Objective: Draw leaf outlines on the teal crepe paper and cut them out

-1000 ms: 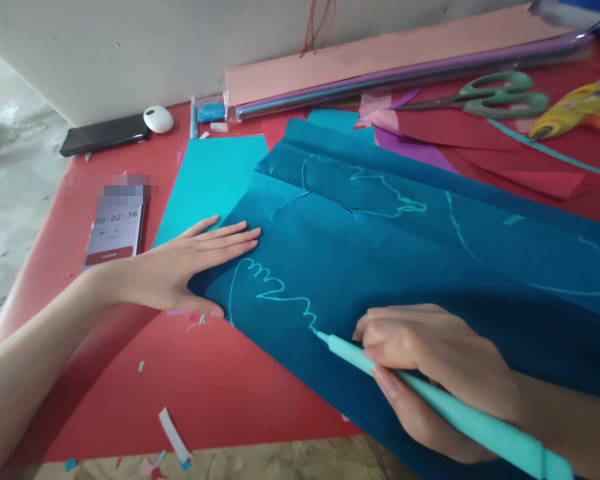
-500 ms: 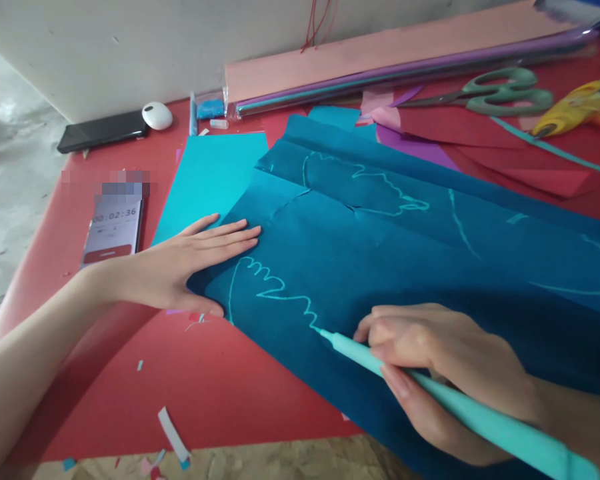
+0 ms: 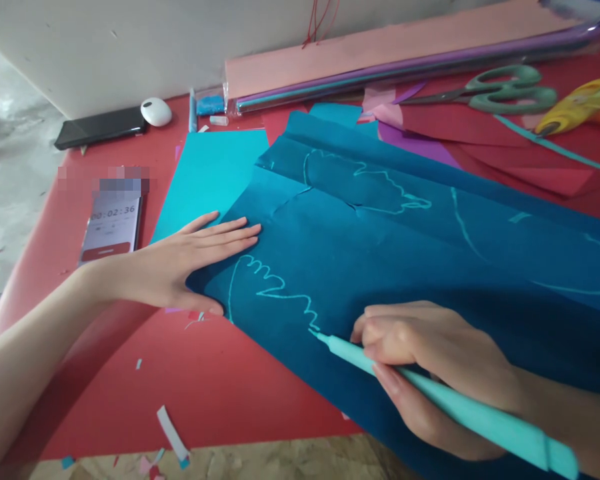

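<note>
On the red tabletop (image 3: 260, 400), a large dark-blue paper sheet (image 3: 320, 260) lies under both hands; left hand (image 3: 175, 267) spread flat on its corner; right hand (image 3: 430, 353) pinching a slim turquoise pen (image 3: 505, 427); a tiny hook (image 3: 311, 329) just added left of that hand lengthens the jagged pale-blue outline (image 3: 295, 298), seemingly unclosed

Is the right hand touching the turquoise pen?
Touching. The head view shows the right hand closed around the barrel of the turquoise pen, with no gap between them.
</note>
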